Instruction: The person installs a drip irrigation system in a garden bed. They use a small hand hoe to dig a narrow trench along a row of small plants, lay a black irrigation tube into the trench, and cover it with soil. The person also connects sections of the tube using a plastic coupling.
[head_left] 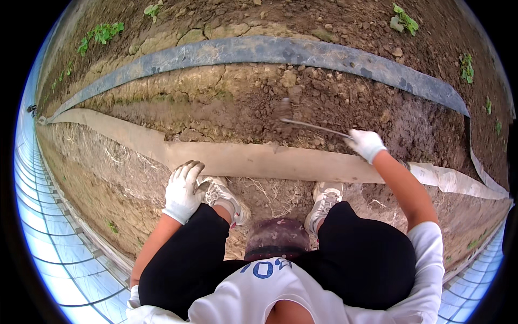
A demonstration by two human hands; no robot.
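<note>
My right hand, in a white glove, is closed around the end of a thin-handled tool, which looks like a small hand hoe. Its shaft reaches left over the bare brown soil between two long strips. Motion blurs the tool's head, so its exact shape and whether it touches the soil are unclear. My left hand, also gloved and dirty at the fingertips, holds nothing. It lies by my left knee with its fingers extended over the near edge of the tan strip.
Beyond the worked soil runs a grey-blue strip. Small green plants grow in the far soil, several more at both sides. My shoes stand at the tan strip's near edge. A dark patterned seat is between my legs. Translucent panelled walls curve along the sides.
</note>
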